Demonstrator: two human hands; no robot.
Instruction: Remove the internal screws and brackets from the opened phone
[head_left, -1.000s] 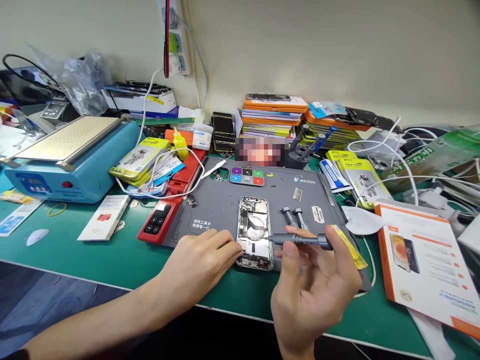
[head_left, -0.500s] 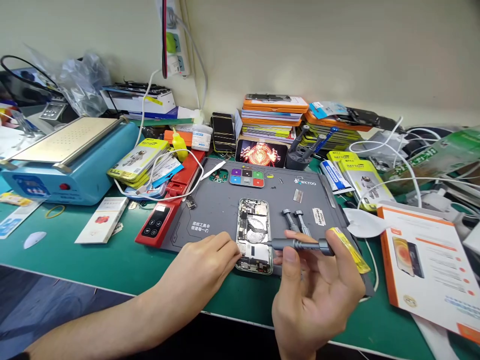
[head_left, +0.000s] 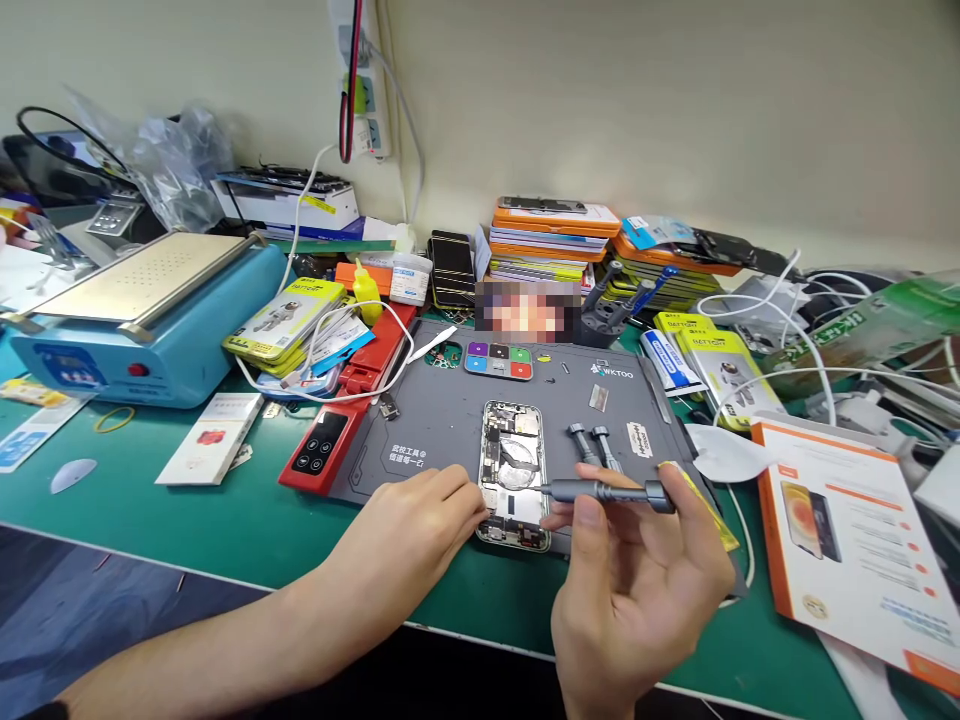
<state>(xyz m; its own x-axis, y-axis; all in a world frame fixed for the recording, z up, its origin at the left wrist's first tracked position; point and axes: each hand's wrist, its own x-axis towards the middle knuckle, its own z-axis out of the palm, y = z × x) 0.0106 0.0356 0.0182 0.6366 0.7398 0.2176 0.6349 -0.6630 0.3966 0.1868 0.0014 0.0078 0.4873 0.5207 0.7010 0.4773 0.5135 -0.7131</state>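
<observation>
Barely shifted: right hand (head_left: 637, 590) pinching one screwdriver (head_left: 607, 491); left hand (head_left: 409, 525) steadying one phone (head_left: 514, 475).

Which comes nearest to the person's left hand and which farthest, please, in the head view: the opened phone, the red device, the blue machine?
From the left hand:
1. The opened phone, just to its right on the grey mat, fingertips at its edge.
2. The red device, up and to the left, at the mat's left edge.
3. The blue machine, far left on the bench.

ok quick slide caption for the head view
Right hand holds a screwdriver over an opened phone; left hand steadies it.
</observation>
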